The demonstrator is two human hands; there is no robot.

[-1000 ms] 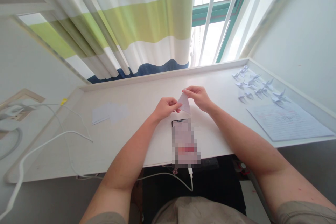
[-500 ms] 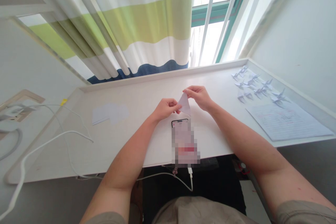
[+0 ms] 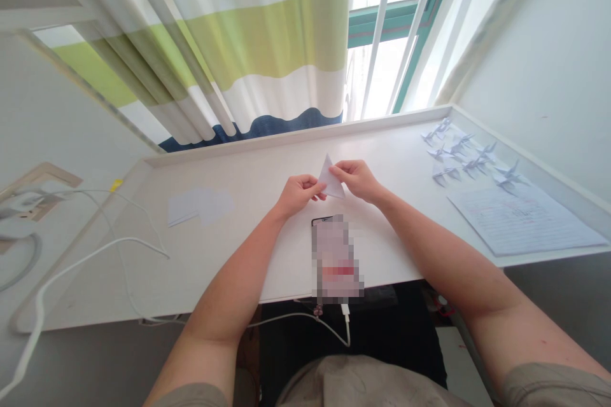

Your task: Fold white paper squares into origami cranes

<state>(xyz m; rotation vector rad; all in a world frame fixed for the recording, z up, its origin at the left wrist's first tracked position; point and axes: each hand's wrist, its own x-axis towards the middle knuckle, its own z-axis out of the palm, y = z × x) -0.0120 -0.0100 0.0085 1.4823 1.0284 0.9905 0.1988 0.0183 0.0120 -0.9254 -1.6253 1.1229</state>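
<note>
A small folded white paper triangle (image 3: 331, 180) is held above the white desk, its point facing away from me. My left hand (image 3: 299, 194) pinches its left edge between thumb and fingers. My right hand (image 3: 358, 179) pinches its right side, a little higher up. Just below the hands lies a phone (image 3: 334, 254), its screen blurred out, with a white cable (image 3: 347, 317) plugged into its near end.
Several folded paper figures (image 3: 475, 164) stand at the desk's back right, beyond printed sheets (image 3: 525, 219). Flat white papers (image 3: 184, 206) lie on the left. White cables (image 3: 109, 243) cross the desk's left end. A raised rim (image 3: 286, 141) runs along the back.
The paper triangle has turned and moved slightly away from me. My right hand has shifted from its tip down to its right side, while my left hand has moved slightly.
</note>
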